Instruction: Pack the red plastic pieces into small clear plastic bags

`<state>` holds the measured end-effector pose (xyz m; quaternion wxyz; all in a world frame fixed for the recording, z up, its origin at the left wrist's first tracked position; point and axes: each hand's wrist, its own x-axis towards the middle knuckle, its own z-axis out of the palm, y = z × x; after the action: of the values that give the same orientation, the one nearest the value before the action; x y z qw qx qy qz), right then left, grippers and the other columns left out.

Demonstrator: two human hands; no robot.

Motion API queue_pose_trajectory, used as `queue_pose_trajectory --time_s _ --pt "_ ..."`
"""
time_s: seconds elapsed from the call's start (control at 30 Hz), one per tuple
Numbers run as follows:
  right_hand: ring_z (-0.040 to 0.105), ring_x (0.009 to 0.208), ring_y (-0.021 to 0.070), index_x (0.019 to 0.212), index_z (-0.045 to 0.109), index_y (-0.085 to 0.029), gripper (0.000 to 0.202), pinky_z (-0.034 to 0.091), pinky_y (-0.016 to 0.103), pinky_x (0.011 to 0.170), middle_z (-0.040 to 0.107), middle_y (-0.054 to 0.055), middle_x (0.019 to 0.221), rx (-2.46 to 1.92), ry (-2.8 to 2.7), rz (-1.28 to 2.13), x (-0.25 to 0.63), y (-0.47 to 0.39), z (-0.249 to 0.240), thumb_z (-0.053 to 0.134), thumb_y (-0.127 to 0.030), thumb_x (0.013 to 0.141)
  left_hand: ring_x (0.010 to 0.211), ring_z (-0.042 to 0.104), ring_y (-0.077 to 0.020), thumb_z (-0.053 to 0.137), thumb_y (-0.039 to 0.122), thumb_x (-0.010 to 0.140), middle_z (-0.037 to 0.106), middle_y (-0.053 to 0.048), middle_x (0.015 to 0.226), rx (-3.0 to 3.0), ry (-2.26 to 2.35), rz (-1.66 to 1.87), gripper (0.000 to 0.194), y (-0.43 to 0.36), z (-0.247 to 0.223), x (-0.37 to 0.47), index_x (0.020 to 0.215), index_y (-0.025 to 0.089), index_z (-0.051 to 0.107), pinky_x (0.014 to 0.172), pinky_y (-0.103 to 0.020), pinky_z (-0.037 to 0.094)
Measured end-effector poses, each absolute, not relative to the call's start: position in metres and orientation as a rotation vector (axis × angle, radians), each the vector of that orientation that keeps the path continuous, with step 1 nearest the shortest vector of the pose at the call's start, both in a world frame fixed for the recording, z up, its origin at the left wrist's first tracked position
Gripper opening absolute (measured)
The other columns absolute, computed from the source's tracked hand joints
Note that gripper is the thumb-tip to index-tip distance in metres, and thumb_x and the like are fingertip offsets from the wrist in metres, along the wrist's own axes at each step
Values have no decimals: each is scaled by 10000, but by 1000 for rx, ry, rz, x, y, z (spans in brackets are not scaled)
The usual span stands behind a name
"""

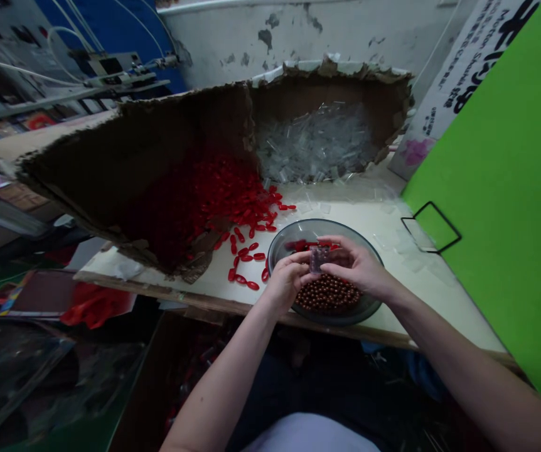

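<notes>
Between both hands I hold a small clear plastic case [318, 258] with dark round shapes inside. My left hand [291, 276] pinches its left side, and my right hand [353, 267] grips its right side. Directly below is a round grey translucent bowl [277, 242], partly covered by my hands. Many brown beads [329, 296] fill its near part. Some red pieces [299, 245] show in the bowl behind my fingers. Loose red oblong pieces [246, 257] lie on the table just left of the bowl.
An opened cardboard box [73, 150] holds a heap of red pieces [214, 188]. Beside it another box section holds many clear plastic pieces [320, 141]. On the right stand a green panel [510, 188] and a black wire frame [433, 226]. The table's front edge [233, 309] is close to me.
</notes>
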<state>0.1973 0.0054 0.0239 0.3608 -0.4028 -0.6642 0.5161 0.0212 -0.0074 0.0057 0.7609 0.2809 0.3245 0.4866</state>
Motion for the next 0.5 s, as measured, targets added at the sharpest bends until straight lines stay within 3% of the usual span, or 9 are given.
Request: queue_pose_trajectory --time_s 0.1,0.27,0.5 --pt "677 935 182 1227 507 -268 459 526 378 887 678 40 1108 -1052 -1770 1325 196 5 21 653 -274 792 742 620 -120 689 194 683 696 -59 843 608 714 1042 208 -6 3 21 875 112 694 752 -262 498" --pt "673 898 170 1158 498 -243 401 536 344 839 679 31 1010 -1054 -1863 1372 201 10 17 650 -298 791 698 605 -115 733 241 688 672 -53 798 672 742 964 201 0 0 18 822 102 678 673 -248 506" --pt "674 809 164 1057 544 -205 273 525 321 766 691 37 906 -1108 -2073 1387 211 18 30 586 -362 838 682 621 -114 743 257 704 668 -57 779 803 765 798 205 6 2 8 827 104 684 693 -250 513"
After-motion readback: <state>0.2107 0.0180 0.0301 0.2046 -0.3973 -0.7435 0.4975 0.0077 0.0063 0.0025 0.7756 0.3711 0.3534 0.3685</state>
